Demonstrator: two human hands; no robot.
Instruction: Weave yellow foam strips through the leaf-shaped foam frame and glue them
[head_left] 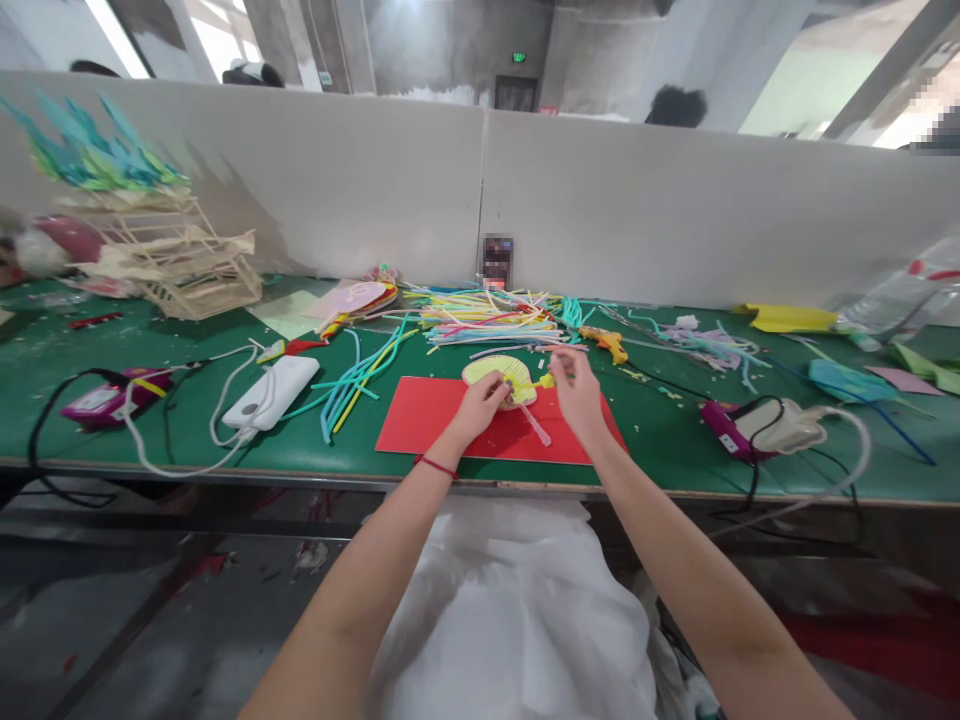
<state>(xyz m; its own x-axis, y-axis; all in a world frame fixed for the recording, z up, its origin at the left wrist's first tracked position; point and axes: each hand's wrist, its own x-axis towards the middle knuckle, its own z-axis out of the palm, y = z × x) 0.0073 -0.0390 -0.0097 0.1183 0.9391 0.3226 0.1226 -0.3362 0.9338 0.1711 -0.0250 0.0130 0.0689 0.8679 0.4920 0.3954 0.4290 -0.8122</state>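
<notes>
A pale yellow round fan [481, 370] with a translucent pink handle [537, 427] lies over a red sheet [420, 413]. My left hand [478, 405] is over the fan, its thumb and fingers pinched on a small yellow strip [531, 384]. The strip stretches right towards my right hand [576, 388], which is raised just above the sheet with its fingertips drawn together. A widened yellow end sits right by those fingertips. Whatever my right fingertips pinch is too small to make out.
Behind the fan lies a heap of coloured pipe cleaners [487, 325]. An orange glue gun [606, 343] rests to its right. Left are a white power bank [274, 392] and a purple device [114, 400] with cables; another purple device [731, 430] is right. A stick model [199, 270] stands back left.
</notes>
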